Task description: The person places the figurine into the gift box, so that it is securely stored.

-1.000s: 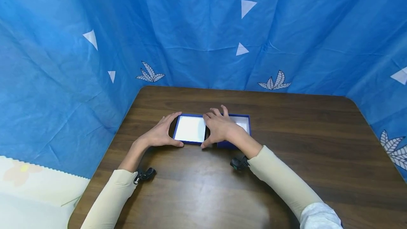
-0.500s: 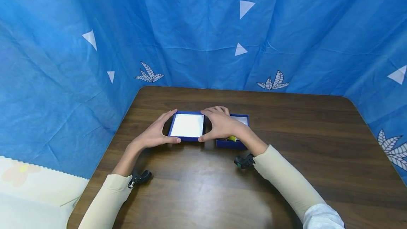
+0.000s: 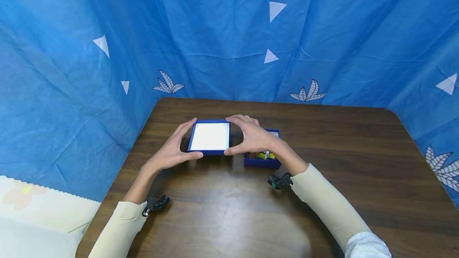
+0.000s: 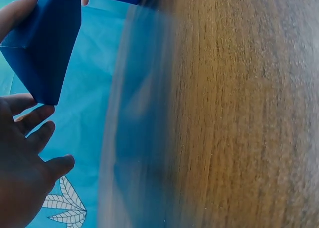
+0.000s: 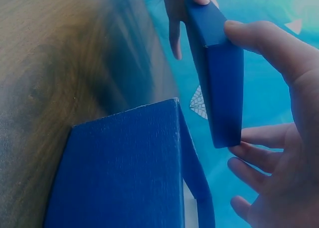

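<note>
A shallow blue box lid (image 3: 209, 136) with a white inside is held up above the table, its white side facing the head camera. My left hand (image 3: 172, 148) grips its left edge, thumb at the near corner and fingers at the far one. On the opposite edge my right hand (image 3: 251, 136) holds it the same way. Both wrist views show the blue side of the lid (image 5: 224, 93) between thumb and fingertips. Below my right hand stands an open blue box (image 3: 261, 163), partly hidden by that hand. Something yellow (image 3: 265, 155) and brownish shows inside it.
The brown wooden table (image 3: 222, 210) extends to both sides and in front. A blue patterned curtain (image 3: 229, 31) hangs behind and at the sides. A pale cloth (image 3: 39, 218) lies at the lower left.
Both hands have lifted the lid off the table and moved it slightly left and away from me. More of the open box and its yellow content now shows.
</note>
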Demonstrator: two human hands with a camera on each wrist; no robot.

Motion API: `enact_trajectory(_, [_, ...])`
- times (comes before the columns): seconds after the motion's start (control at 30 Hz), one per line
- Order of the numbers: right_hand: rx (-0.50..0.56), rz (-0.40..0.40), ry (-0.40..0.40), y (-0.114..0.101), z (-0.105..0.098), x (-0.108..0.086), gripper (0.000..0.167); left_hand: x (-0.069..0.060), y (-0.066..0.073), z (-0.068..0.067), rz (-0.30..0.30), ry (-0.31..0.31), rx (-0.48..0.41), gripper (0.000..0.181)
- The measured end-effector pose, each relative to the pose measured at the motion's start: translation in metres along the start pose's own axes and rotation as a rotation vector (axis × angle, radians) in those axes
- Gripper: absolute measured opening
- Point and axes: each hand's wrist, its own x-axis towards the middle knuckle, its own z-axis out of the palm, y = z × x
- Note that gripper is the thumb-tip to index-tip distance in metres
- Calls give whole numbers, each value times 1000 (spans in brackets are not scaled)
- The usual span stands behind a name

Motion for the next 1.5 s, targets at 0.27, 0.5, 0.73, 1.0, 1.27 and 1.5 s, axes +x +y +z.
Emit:
enact_trajectory(0.27, [38,-16,-1,1,-3,-2,113,-2,6,-2,-1,17,6,115])
enact_trajectory(0.5, [63,-5,9,4,-14,-16,114,0,15,0,44,1,-9,118])
enact_trajectory(0.73, [126,-18,20,20,-28,-42,110,4,33,6,140,-22,-28,119])
enact_trajectory(1.0, [160,-14,43,34,-41,-70,107,7,52,18,190,-56,-18,124])
enact_trajectory(1.27, [179,14,82,45,-50,-95,108,23,66,31,253,-88,-22,122])
enact_trajectory(1.5, [231,-2,142,55,-55,-113,106,36,76,44,278,-114,-13,123])
